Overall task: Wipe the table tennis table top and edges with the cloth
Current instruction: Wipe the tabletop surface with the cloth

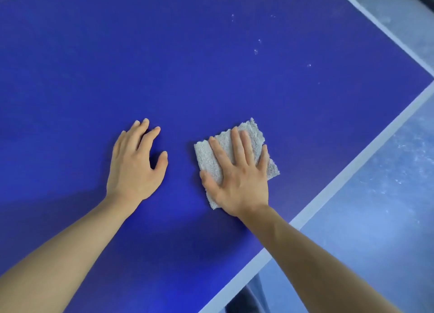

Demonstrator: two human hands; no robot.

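The right hand point(237, 171), fingers spread, presses the cloth point(211, 157) flat near the table point(211, 54)'s right edge. The left hand point(135, 162) rests beside it, fingers loosely bent, holding nothing.

Two hands point(136, 164) point(237, 181), one grey cloth point(206, 156), one blue table point(211, 54)

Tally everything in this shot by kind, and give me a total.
Hands: 2 (left hand, right hand)
Cloth: 1
Table tennis table: 1
Total: 4
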